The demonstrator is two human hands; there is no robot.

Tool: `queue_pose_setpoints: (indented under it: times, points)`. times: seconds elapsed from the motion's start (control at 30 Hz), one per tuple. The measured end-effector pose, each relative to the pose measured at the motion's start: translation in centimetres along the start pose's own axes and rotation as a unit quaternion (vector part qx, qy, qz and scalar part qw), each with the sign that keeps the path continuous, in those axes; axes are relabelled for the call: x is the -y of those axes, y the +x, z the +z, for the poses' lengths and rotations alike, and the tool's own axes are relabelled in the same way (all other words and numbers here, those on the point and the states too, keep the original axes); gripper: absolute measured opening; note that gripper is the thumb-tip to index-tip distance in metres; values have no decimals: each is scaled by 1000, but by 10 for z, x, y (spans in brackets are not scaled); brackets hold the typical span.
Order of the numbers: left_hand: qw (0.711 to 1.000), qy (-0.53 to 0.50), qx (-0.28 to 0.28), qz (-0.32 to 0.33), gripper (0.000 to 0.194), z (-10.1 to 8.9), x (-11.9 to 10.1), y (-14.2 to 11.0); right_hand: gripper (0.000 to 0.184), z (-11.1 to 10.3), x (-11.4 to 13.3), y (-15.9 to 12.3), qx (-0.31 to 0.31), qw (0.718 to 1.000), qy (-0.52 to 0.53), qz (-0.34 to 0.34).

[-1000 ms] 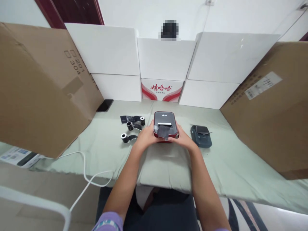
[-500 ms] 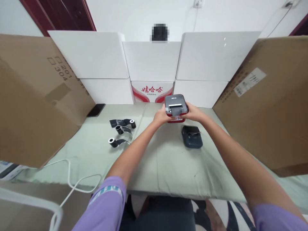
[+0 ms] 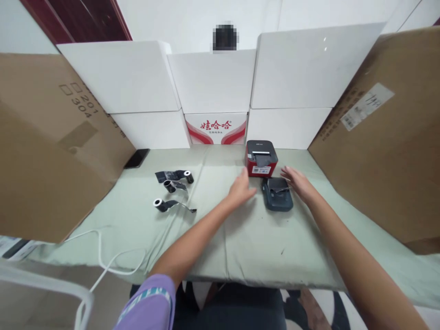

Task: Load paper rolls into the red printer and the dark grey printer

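A red and black receipt printer [image 3: 263,170] stands on the cloth-covered table, with dark paper coming out of its front slot. Just in front of it lies a smaller dark label printer [image 3: 279,200], also with dark paper at its slot. My left hand [image 3: 241,189] hovers to the left of both printers, fingers apart and holding nothing. To their right is my right hand [image 3: 296,182], fingers stretched and empty, close to the dark printer's right edge; I cannot tell whether it touches. Several partly unrolled black paper rolls [image 3: 160,205] lie to the left.
White boxes [image 3: 213,82] are stacked along the back. Large brown cardboard panels stand on the left [image 3: 44,151] and right [image 3: 388,146]. A black phone [image 3: 136,158] lies near the left panel. A white cable [image 3: 99,247] hangs over the front edge. A person's head shows behind the boxes.
Both hands have let go of the red and black printer, which now stands on the table behind the dark printer. The hands have come nearer and moved apart, one either side.
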State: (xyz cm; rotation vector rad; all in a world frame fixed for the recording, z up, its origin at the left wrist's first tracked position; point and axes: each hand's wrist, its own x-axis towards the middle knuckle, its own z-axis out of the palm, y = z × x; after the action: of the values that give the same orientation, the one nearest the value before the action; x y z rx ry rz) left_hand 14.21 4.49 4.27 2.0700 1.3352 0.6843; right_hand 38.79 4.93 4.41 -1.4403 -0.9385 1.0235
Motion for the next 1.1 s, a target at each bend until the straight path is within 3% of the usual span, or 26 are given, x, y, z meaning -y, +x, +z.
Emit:
queue_pose_setpoints:
  times: [0.1, 0.17, 0.23, 0.33, 0.5, 0.63, 0.73, 0.87, 1.1]
  points:
    - [987, 15, 127, 93, 114, 27, -2, -31, 26, -7, -27, -28, -64, 992, 101, 30]
    - [982, 4, 140, 126, 113, 36, -1, -36, 25, 3, -35, -41, -88, 988, 122, 14]
    - [985, -15, 120, 127, 113, 32, 4, -36, 25, 22, -33, -48, -99, 987, 125, -9]
    - [987, -60, 86, 120, 116, 6, 23, -46, 29, 64, -21, -58, -73, 989, 124, -39]
    - [990, -89, 30, 106, 115, -54, 59, -97, 41, 140, -11, -90, -20, 992, 103, -72]
    - [997, -69, -1, 31, 117, -71, 73, -129, 55, 181, -26, -116, 6, 998, 32, -62]
    - [999, -45, -30, 5, 115, -65, 74, -139, 65, 191, -40, -122, 27, 998, -16, -55]
    - [997, -6, -69, 14, 109, -56, 71, -145, 71, 186, -51, -119, 52, 991, -52, -109]
    - [995, 48, -80, -30, 115, -54, 71, -151, 67, 183, -48, -121, 42, 993, -45, -100]
